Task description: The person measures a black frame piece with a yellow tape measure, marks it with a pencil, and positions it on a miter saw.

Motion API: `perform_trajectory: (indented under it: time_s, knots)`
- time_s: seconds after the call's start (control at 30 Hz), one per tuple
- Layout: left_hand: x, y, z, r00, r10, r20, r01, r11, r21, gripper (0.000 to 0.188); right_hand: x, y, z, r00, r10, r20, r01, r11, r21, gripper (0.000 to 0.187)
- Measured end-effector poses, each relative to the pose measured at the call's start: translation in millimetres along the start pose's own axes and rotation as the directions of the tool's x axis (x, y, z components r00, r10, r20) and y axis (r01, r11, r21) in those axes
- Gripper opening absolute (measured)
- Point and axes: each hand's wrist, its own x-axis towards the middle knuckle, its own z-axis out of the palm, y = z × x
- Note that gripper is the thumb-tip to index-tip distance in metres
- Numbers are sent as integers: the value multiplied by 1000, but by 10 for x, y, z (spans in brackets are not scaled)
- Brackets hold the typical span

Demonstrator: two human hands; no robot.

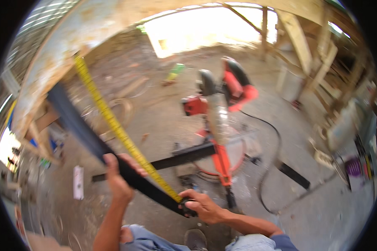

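A long dark bar (77,129) runs from the far left toward my body. My left hand (119,180) is closed around it near its middle. In my right hand (204,207) is the dark case of a tape measure (187,208), held at the bar's near end. Its yellow blade (119,131) is pulled out alongside the bar, a little to its right. The blade's far tip shows against the edge of a large pale, stained board (63,46). That board hides the bar's far end.
A red and black miter saw (218,111) stands on the floor ahead, with another dark bar (184,154) lying across its base. A black cord (276,134) curves right, past a short dark offcut (294,175). Wooden posts (297,42) and a pale bucket (290,83) stand back right.
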Motion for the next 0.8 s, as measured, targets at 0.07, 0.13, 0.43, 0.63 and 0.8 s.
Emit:
perform_trajectory:
  time_s: [0.07, 0.13, 0.43, 0.63, 0.8]
  knots:
    - [75, -132, -159, 994, 62, -86, -56, 996, 72, 63, 172, -169, 81, 997, 18, 73, -19, 1000, 22, 41]
    - [69, -159, -371, 992, 85, -91, -78, 993, 84, 68, 348, -220, 251, 994, 66, 91, -70, 997, 35, 40]
    - [42, -281, -247, 999, 41, -27, -42, 999, -14, 75, -51, -41, 4, 999, -16, 51, 22, 993, -112, 42]
    - [57, -68, -66, 999, 37, -36, -41, 992, -119, 85, -207, 74, -38, 999, 45, -3, -45, 987, -151, 39]
    - [25, -3, -110, 998, 14, -66, -24, 988, -151, 85, -208, 97, 12, 996, 85, 0, -84, 985, -151, 38]
